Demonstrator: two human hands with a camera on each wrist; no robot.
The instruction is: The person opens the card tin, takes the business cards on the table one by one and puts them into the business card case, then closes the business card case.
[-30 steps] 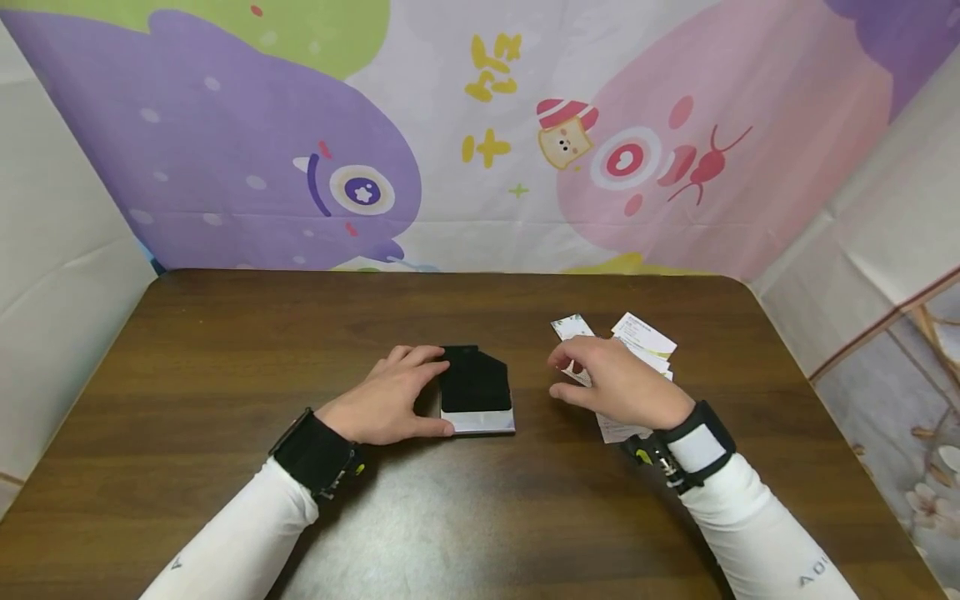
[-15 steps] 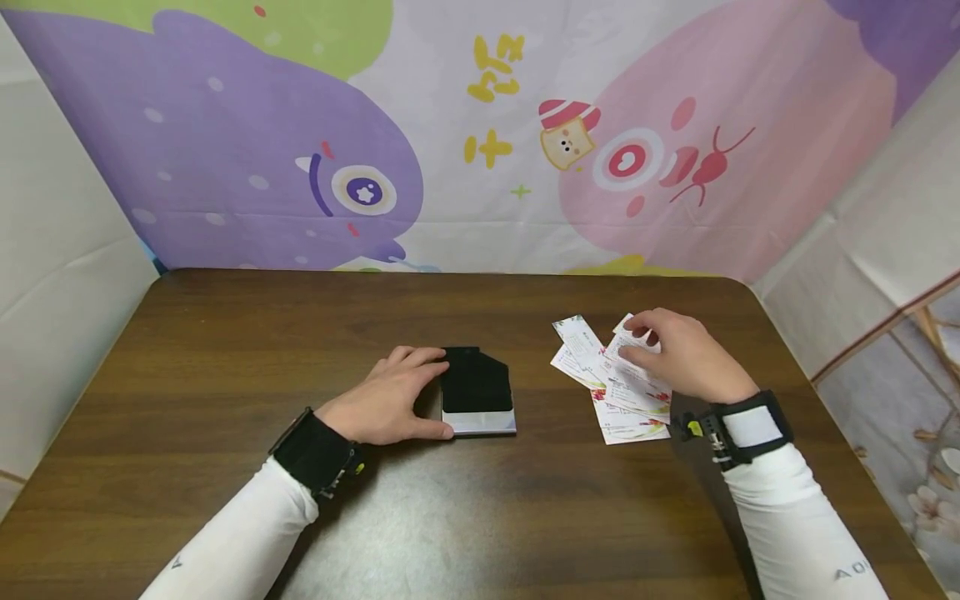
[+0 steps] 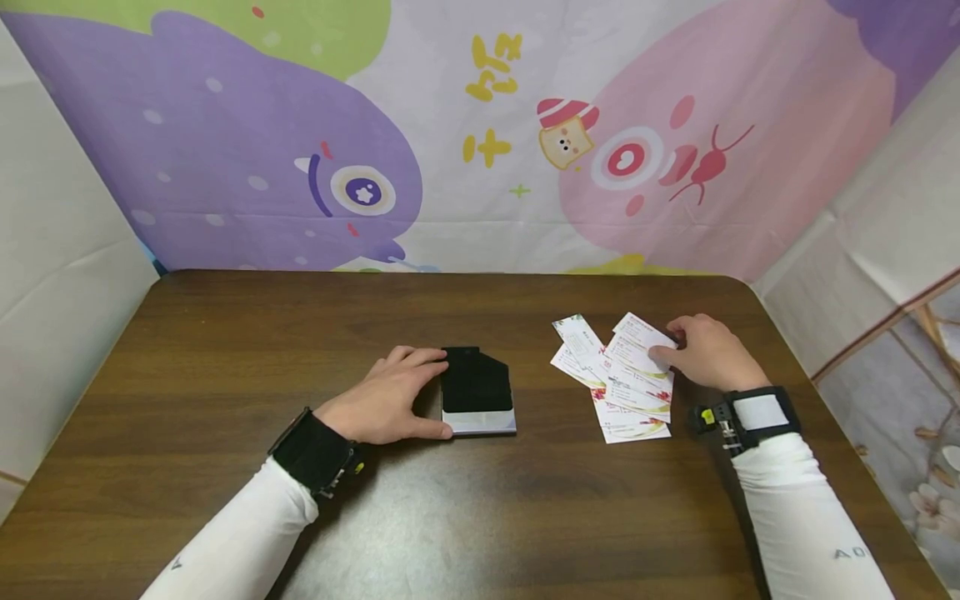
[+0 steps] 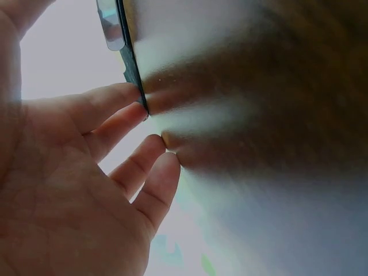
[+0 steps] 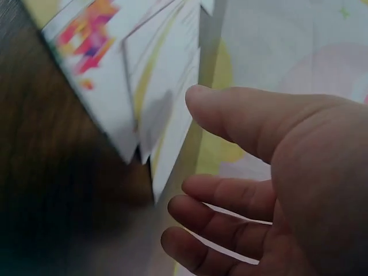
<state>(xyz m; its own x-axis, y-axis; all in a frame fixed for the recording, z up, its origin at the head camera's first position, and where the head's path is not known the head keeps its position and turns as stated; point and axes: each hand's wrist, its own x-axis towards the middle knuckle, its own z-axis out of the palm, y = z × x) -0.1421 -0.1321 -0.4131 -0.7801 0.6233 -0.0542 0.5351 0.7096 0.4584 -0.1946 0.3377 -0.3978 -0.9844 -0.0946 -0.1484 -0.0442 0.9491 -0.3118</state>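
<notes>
Even bright light; wrist views v. blurry.

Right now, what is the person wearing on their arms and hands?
Both arms are in long white sleeves with small grey letters near the forearm. The left hand is bare, with a wide black wrist strap behind it. The right hand is bare too; its black band has a white panel and a small yellow-marked clip.
</notes>
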